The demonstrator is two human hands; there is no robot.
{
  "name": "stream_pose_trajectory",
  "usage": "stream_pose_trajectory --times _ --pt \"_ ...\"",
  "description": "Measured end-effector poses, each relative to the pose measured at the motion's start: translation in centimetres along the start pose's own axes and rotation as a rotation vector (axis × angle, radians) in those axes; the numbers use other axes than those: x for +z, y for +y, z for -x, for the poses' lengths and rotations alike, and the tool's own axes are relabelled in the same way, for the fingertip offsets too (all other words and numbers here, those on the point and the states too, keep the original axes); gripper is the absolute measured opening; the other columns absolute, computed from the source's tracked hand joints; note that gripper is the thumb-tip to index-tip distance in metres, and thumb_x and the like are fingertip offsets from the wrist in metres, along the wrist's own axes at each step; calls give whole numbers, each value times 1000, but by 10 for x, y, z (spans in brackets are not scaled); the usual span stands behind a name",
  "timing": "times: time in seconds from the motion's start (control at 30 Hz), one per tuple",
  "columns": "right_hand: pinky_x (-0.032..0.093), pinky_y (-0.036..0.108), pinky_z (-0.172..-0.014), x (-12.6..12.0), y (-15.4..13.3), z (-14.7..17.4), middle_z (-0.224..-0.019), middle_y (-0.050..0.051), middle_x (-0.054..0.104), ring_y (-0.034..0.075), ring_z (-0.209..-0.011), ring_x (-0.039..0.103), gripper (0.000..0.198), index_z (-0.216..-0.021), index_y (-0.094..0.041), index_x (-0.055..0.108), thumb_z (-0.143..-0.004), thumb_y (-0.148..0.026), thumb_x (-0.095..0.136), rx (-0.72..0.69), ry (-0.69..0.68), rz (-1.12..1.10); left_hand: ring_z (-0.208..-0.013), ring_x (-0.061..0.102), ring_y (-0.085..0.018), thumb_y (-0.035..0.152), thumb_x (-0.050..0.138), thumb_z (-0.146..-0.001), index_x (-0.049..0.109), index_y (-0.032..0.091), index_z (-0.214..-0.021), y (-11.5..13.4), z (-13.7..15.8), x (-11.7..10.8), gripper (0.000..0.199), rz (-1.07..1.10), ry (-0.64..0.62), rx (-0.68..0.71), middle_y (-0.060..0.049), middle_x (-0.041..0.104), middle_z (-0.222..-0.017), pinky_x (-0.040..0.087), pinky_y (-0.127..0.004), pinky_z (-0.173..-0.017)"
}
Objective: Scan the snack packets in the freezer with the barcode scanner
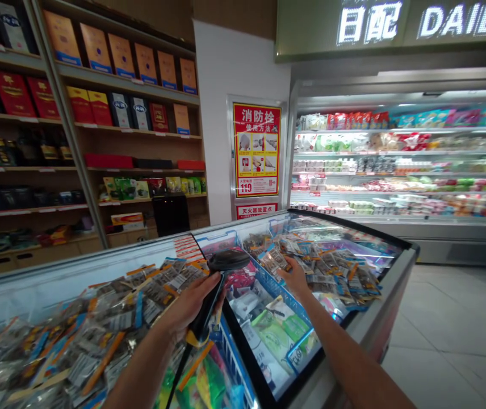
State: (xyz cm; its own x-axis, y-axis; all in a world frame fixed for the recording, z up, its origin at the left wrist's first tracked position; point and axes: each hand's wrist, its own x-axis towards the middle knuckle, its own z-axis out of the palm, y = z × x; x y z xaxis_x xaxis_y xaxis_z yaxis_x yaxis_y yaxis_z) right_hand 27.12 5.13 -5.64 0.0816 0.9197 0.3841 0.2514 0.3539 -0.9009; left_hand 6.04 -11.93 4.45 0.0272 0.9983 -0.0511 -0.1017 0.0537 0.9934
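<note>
My left hand (194, 304) is wrapped round the handle of a black barcode scanner (226, 261), whose cord hangs down below. The scanner's head points away to the right, over the freezer. My right hand (296, 278) grips the edge of a small clear snack packet (273, 260) with blue and orange trim. That packet is held just above a pile of similar packets (332, 272) on the right part of the freezer. Another heap of such packets (119, 312) spreads across the left side, beside my left hand.
Under both hands runs a chest freezer with a sliding glass lid and dark frame (251, 358). Blue baskets (283, 292) and green bags (285, 324) lie inside. Shelves of boxed goods (124, 57) stand at left, a lit refrigerated display (396, 165) at right, tiled floor (447, 324) below.
</note>
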Motion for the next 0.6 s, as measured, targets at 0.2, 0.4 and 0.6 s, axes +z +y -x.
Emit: stream_pose_trajectory --times 0.2,0.4,0.6 --pt "45 30 -59 15 -6 13 -73 4 62 18 -64 56 41 -94 -12 56 -56 -27 55 64 -36 -87 -44 47 -8 48 52 -67 53 14 -65 12 7 -5 34 -7 144 71 1 52 -51 35 -19 -42" --pt "45 31 -58 68 -49 44 -72 4 62 18 -63 55 33 -90 -13 57 -58 -22 56 71 -193 -150 -45 49 -8 50 54 -64 54 14 -69 22 9 -14 36 15 288 151 1 56 -55 38 -19 -43" --pt "43 31 -69 115 -92 72 -77 2 63 20 -75 55 24 -81 -19 61 -58 -26 62 -110 -427 -247 -42 49 -9 54 52 -62 55 13 -64 24 7 -12 41 17 331 163 0 55 -49 37 -19 -40"
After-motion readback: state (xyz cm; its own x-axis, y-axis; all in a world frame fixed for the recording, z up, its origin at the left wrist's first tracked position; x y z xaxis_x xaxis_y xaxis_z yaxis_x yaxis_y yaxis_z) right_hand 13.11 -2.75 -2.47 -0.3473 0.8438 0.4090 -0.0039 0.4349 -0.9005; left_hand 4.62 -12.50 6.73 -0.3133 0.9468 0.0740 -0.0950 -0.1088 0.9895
